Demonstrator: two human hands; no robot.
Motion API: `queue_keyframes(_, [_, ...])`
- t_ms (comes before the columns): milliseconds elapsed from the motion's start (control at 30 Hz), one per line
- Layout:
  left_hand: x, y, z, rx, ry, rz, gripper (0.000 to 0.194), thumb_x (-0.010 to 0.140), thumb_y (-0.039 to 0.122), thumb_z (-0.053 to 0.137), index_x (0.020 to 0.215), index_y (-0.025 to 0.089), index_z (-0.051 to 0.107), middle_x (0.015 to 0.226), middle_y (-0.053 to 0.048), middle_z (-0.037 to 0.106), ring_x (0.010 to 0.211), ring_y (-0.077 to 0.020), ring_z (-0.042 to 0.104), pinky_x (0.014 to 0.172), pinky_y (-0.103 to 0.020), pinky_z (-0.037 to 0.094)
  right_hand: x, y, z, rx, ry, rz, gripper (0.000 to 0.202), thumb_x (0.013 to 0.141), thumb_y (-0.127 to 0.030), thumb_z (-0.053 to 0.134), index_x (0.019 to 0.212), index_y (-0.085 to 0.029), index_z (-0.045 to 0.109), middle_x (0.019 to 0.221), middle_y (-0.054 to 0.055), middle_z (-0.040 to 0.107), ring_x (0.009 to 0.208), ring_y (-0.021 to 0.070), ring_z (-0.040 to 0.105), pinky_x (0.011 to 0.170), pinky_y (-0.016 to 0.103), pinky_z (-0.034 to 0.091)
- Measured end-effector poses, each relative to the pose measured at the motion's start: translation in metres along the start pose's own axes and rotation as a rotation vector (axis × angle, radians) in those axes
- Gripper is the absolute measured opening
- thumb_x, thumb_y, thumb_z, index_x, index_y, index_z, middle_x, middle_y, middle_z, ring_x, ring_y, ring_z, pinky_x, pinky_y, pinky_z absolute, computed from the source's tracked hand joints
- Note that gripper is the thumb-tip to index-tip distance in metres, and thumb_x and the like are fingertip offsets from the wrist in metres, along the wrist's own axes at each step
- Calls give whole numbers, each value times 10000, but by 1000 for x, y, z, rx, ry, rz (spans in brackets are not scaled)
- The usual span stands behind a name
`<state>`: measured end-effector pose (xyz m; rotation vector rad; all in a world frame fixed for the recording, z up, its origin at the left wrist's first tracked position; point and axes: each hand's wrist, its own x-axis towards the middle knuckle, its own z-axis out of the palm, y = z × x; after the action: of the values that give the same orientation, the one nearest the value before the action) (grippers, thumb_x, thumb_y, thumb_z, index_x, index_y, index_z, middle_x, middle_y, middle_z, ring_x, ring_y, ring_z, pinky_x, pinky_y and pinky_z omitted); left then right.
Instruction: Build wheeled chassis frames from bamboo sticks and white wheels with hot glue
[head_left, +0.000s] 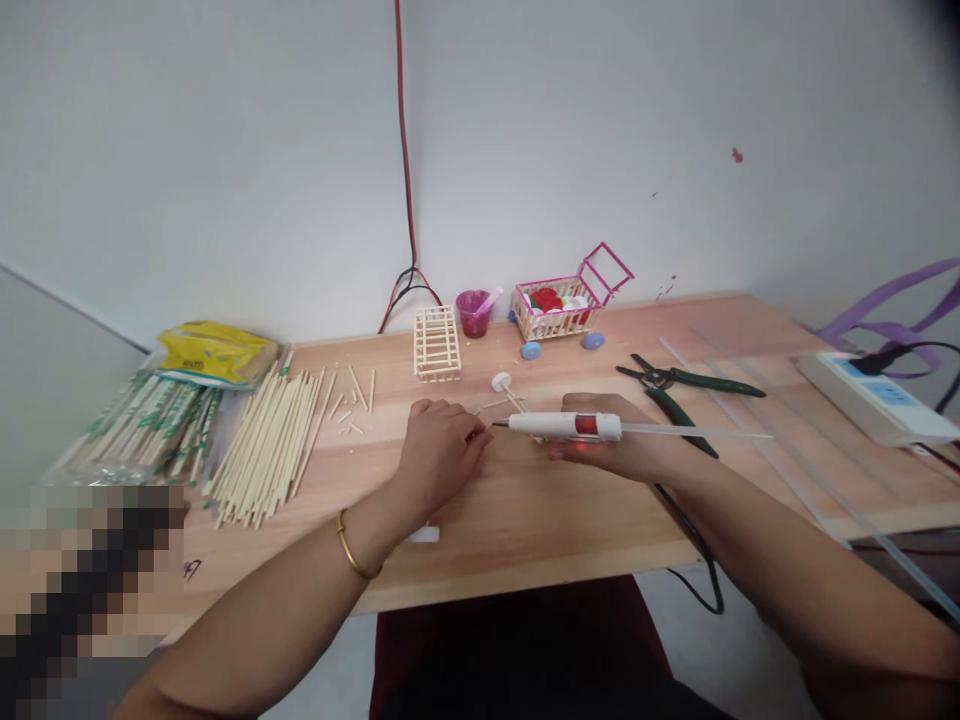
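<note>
My right hand (630,462) is wrapped round a white hot glue gun (559,427), whose nozzle points left. A clear glue stick (697,431) sticks out of its back end. My left hand (441,452) is closed, its fingertips pinched right at the nozzle tip; what they hold, if anything, is hidden. Just beyond the gun lie a white disc (501,381) and thin wooden sticks (516,399), partly covered by the gun. Near my left wrist a small white piece (425,535) rests on the table.
Left stand a pile of wooden sticks (266,450) and packaged chopsticks (142,420). At the back are a stick frame (436,345), a purple cup (474,318) and a small stick cart (559,310). Right lie green-handled pliers (675,385), clear glue sticks and a power strip (877,395).
</note>
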<state>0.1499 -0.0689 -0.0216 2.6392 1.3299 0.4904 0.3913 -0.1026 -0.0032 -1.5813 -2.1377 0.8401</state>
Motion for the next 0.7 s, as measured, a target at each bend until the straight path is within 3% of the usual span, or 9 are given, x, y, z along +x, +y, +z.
queue_keyframes(700, [-1,0,1,-9,32,11,153,842,272,601,753,192,696,766,-40,689,789,-202,575,783,-383,346,-2,-5,0,4,56,-10,294,748,-478,674,735,-199,584,705,-2,592,640,135,557,561,254,402])
